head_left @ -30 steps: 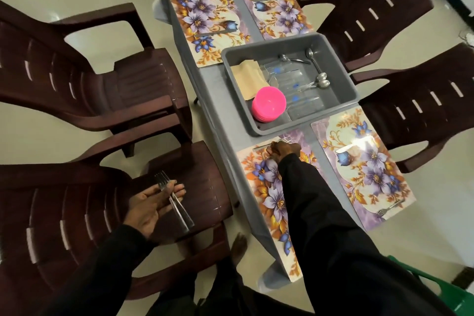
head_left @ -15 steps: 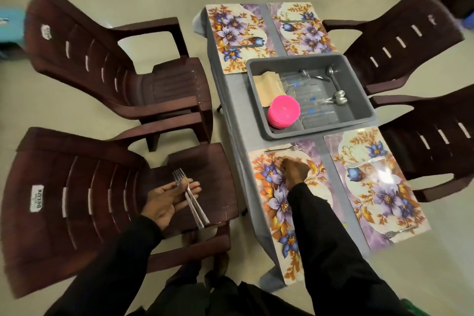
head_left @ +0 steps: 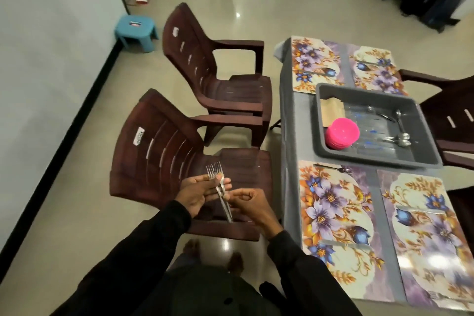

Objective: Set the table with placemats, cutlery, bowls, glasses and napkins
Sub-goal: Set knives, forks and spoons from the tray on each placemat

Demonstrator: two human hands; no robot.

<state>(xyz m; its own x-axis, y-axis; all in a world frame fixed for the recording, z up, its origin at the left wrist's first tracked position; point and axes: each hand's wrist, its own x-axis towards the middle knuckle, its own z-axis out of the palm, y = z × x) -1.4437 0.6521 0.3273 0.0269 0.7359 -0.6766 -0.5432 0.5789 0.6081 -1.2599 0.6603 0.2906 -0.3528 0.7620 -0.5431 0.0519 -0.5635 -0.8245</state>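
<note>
Two slim steel forks, tines up.
Left hand thumb-pins them; right hand curls at their handles, grip unclear.

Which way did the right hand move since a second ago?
Yes. Right hand left the near placemat, came back off the table to the forks in the left hand, over the chair.

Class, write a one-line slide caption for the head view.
Left hand holds forks above a chair, right hand curled beside their handles, by a table with floral placemats.
</note>
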